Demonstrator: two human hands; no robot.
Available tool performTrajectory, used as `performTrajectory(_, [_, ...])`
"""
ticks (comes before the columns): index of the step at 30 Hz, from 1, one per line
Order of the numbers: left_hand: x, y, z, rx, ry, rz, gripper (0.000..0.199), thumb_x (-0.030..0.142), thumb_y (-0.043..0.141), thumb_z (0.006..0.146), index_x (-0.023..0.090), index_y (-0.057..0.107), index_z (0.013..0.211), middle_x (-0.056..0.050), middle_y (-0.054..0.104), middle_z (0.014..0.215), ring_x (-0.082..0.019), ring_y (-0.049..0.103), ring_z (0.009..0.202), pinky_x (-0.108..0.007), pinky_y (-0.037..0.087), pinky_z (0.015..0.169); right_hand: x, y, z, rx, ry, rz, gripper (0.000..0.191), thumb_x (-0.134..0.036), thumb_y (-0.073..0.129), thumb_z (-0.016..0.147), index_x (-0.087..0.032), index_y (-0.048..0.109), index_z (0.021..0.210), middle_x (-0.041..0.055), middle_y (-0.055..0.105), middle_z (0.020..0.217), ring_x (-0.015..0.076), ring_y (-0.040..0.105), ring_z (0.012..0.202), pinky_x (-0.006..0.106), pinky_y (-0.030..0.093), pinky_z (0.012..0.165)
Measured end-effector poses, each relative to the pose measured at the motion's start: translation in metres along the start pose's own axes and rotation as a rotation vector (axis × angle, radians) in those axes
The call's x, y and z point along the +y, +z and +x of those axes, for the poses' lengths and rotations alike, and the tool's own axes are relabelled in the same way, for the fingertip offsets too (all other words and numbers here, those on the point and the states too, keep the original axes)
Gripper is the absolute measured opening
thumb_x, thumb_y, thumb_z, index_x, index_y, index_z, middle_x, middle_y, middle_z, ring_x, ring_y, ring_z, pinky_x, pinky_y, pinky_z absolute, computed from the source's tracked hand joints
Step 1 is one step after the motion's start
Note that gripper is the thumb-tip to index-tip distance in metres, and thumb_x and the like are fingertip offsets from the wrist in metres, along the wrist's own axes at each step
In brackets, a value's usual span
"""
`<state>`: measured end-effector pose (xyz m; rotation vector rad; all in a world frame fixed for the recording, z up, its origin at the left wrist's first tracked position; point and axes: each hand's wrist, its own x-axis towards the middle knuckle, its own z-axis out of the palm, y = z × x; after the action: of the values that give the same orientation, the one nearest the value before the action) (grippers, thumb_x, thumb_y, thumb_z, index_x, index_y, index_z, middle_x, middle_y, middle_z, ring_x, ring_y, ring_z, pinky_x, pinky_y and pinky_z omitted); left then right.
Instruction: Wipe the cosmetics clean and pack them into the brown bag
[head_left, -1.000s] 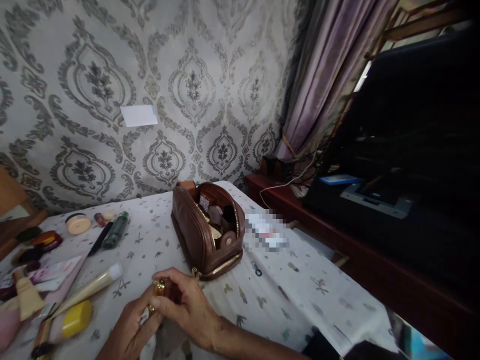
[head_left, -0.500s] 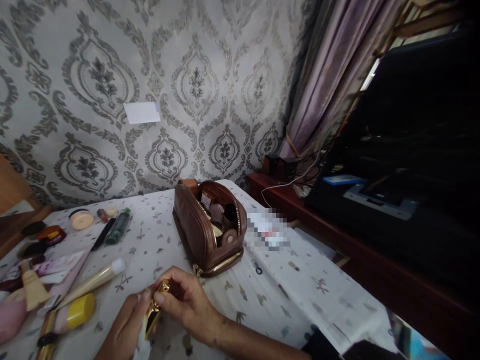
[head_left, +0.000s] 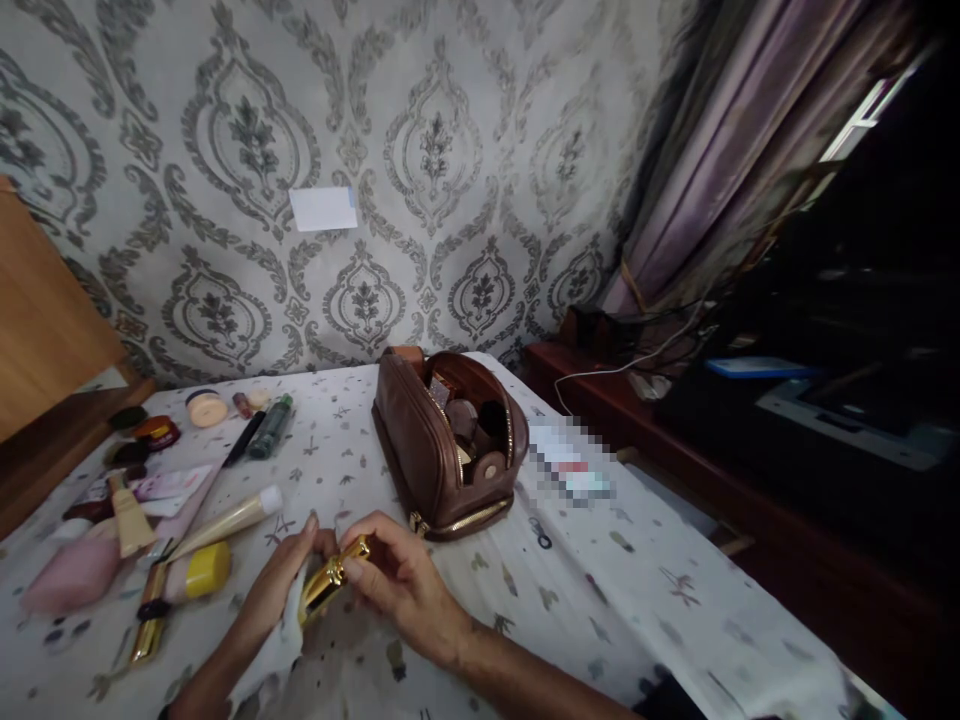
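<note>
My right hand [head_left: 401,580] pinches the upper end of a shiny gold item [head_left: 330,580] between thumb and fingers. Beside it, my left hand [head_left: 289,570] is wrapped round a white cloth [head_left: 281,640] that lies against the lower part of the gold item. Just beyond my hands stands a brown leather bag [head_left: 431,450], its top unzipped, with several small cosmetics inside. Left of my hands lie a cream tube [head_left: 229,520] and a bottle with a yellow cap [head_left: 208,570].
Several cosmetics cover the table's left side, among them a green bottle [head_left: 270,428], a pink pouch [head_left: 75,575] and a round jar [head_left: 206,408]. Right of the bag lies a blurred packet [head_left: 570,462]. A dark red cabinet [head_left: 660,450] borders the table.
The view has shifted, so the scene sits further right. The gold item has turned to a flatter slant, and its upper end now points more to the right. More of the white cloth shows.
</note>
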<state>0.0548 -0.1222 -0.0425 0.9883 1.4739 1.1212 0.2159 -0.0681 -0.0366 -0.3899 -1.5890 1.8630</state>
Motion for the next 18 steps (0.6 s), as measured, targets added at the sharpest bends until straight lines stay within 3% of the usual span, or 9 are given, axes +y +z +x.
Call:
performTrajectory(5, [-0.014, -0.015, 0.010, -0.028, -0.021, -0.134, 0.063, 0.078, 0.049, 0.077, 0.019, 0.052, 0.056, 0.004, 0.044, 0.036, -0.007, 0.032, 0.028, -0.021, 0.020, 0.032, 0.002, -0.002, 0.003, -0.007, 0.013, 0.013, 0.043, -0.059, 0.066, 0.081, -0.019, 0.058, 0.094, -0.0022, 0.055, 0.073, 0.0087, 0.051, 0.059, 0.021, 0.041, 0.055])
performTrajectory(10, [-0.020, -0.017, 0.011, -0.006, -0.035, -0.267, 0.057, 0.075, 0.054, 0.078, 0.020, 0.049, 0.064, 0.008, 0.043, 0.038, -0.006, 0.033, 0.027, -0.018, 0.021, 0.032, 0.007, -0.004, 0.007, 0.016, 0.026, 0.040, 0.043, -0.058, 0.069, 0.079, -0.018, 0.059, 0.092, -0.0016, 0.056, 0.073, 0.0087, 0.053, 0.060, 0.020, 0.037, 0.051])
performTrajectory(15, [-0.013, -0.014, 0.010, -0.010, -0.058, -0.144, 0.057, 0.076, 0.061, 0.072, 0.019, 0.055, 0.066, 0.006, 0.049, 0.040, -0.008, 0.039, 0.034, -0.020, 0.033, 0.038, 0.007, -0.006, 0.007, 0.029, 0.009, 0.046, 0.045, -0.057, 0.070, 0.078, -0.016, 0.059, 0.092, -0.0016, 0.057, 0.072, 0.0074, 0.053, 0.056, 0.019, 0.036, 0.049])
performTrajectory(18, [-0.017, -0.012, 0.014, 0.003, 0.005, -0.071, 0.059, 0.078, 0.063, 0.068, 0.019, 0.056, 0.062, 0.005, 0.049, 0.039, -0.008, 0.037, 0.032, -0.021, 0.030, 0.036, 0.003, -0.006, 0.007, 0.038, -0.020, 0.045, 0.045, -0.058, 0.069, 0.079, -0.016, 0.059, 0.091, -0.0029, 0.056, 0.070, 0.0068, 0.052, 0.053, 0.020, 0.039, 0.051])
